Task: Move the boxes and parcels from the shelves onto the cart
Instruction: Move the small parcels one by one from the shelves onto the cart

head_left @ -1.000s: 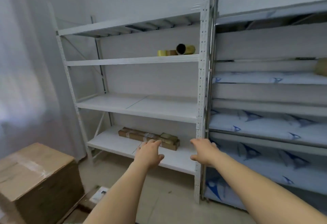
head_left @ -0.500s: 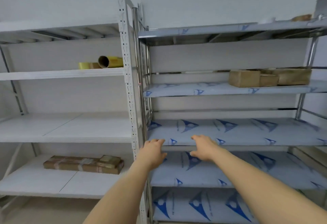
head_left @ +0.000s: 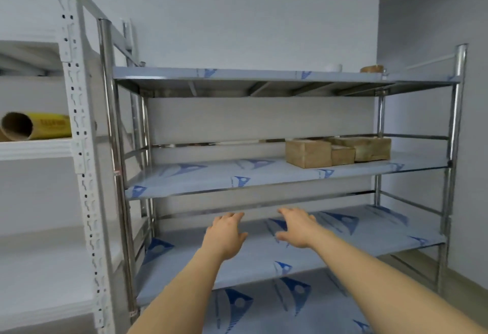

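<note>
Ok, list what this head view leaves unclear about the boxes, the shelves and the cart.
- Cart: not in the head view at all.
- Three cardboard boxes: their backs and any labels are hidden, and the smallest one is partly covered by its neighbours.
- Top shelf: a white item and a brown item show only slivers above the shelf's edge.
- Yellow roll: cut off by the left edge.

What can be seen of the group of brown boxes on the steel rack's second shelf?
The brown boxes look like plain cardboard parcels, three as far as the blur shows: a larger one at the left, a small low one in the middle, a wide one at the right. They sit side by side, seemingly touching, upright, toward the right end of the film-covered shelf, set back from its front edge. Any tape or labels are too blurred to read. Neither hand touches them; both hands are lower.
</note>
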